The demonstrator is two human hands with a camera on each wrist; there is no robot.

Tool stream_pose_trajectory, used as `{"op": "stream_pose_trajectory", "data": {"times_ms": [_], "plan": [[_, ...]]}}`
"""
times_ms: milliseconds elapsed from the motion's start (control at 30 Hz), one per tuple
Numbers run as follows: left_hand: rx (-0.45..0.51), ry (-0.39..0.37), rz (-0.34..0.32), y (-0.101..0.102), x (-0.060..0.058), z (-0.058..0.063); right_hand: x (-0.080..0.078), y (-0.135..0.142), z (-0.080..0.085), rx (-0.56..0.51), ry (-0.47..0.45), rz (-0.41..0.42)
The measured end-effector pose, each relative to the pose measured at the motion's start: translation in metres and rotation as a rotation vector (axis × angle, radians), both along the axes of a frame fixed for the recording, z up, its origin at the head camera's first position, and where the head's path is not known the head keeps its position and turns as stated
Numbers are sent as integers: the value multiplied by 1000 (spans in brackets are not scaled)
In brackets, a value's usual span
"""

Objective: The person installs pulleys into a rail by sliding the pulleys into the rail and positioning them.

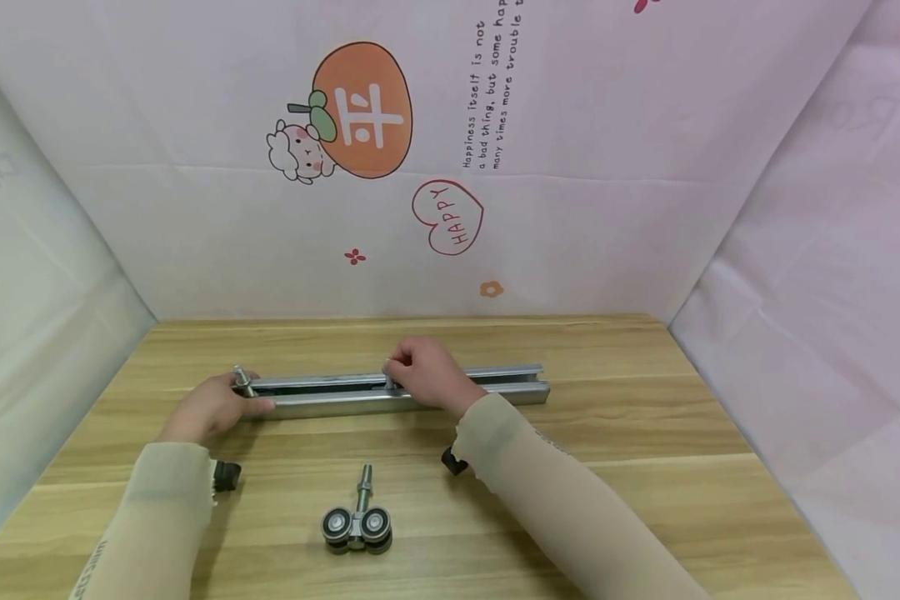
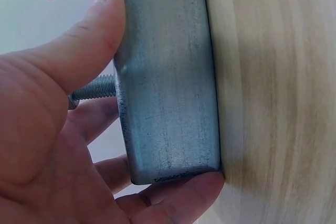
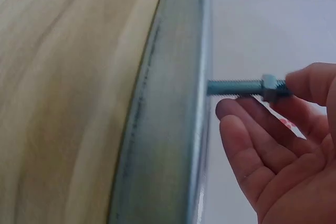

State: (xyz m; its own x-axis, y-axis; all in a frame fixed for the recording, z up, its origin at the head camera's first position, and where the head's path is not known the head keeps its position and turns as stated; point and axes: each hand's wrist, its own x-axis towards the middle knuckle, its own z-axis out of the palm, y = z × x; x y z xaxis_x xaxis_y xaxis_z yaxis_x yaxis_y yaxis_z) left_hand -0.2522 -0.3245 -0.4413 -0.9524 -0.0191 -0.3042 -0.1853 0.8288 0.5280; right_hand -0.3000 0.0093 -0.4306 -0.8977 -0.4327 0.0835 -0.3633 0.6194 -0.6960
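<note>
A silver C-shaped metal track [image 1: 345, 406] lies on the wooden table with its slot facing up. My left hand [image 1: 213, 408] grips its left end, the thumb on the near edge and the fingers around the end, as the left wrist view shows. A threaded bolt [image 1: 242, 379] stands up from the slot beside that hand. Near the track's middle my right hand [image 1: 429, 372] pinches the top of another upright bolt [image 3: 236, 87] with a nut [image 3: 269, 87]. What these bolts carry inside the track is hidden. A loose roller trolley [image 1: 357, 527] with black-rimmed wheels lies nearer me.
The wooden table [image 1: 607, 500] is bounded by a printed white cloth [image 1: 570, 233] at the back and white cloth at both sides. A black strap piece [image 1: 227, 476] shows at the left wrist, another [image 1: 453, 460] at the right.
</note>
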Motion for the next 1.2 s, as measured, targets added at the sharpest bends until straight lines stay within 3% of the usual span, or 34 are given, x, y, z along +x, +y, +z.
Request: {"op": "stream_pose_trajectory", "data": {"times_ms": [133,300,400,500,600,667,733,800,1000,1200], "plan": [[4,2,2,0,1,0,3,7,3,-7,-15,41],[1,2,1,-1,1,-1,12,13,9,-64,-70,-14],[-5,4,-7,-2,0,-1,20,17,15,-143,-37,-18],[-7,7,-9,-2,0,-1,29,16,19,-164,103,76],[-17,17,-16,-3,0,0,40,13,20,-135,234,248],[-24,26,-24,-3,-1,-1,48,10,18,-100,262,360],[-30,30,-31,-2,-1,-1,56,6,15,-69,204,424],[-31,29,-32,-2,-1,-2,63,2,10,-13,119,427],[-36,26,-26,-2,-1,-2,75,-8,-6,161,-102,281],[-29,21,-23,-2,0,0,79,-10,-13,163,-272,183]]}}
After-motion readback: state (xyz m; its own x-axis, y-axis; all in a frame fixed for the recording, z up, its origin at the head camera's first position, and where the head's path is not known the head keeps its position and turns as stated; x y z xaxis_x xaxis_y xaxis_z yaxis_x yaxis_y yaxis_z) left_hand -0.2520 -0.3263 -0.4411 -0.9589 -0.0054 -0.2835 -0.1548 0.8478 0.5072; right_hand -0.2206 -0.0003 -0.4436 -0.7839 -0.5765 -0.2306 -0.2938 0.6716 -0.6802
